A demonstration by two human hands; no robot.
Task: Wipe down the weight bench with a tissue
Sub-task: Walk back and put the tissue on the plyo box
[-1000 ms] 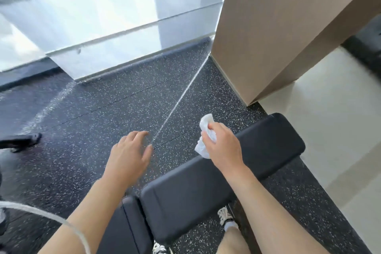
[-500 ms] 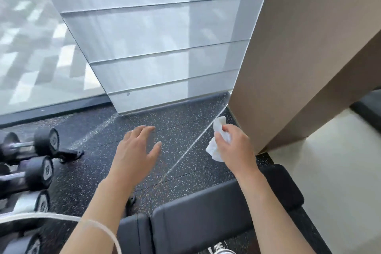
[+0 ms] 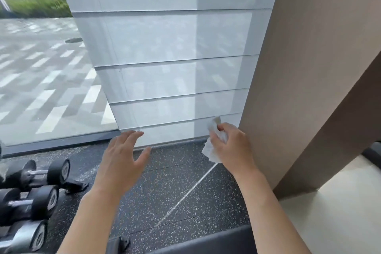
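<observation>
Your right hand [image 3: 233, 146] pinches the crumpled tissue [image 3: 214, 142] between thumb and curled fingers, held in the air well above and beyond the weight bench [image 3: 216, 241]. Only a strip of the bench's black pad shows, at the bottom edge of view. Your left hand [image 3: 121, 159] hangs left of the bench's end with fingers spread and relaxed, gripping nothing. Judged step: approach — no wiping contact yet. Next, lower the tissue onto the pad and stroke along its length; dumbbells [image 3: 35, 192] lie far left of the bench.

dumbbells [image 3: 31, 194] left of bench [image 3: 206, 242]; pillar [image 3: 309, 68] right.
</observation>
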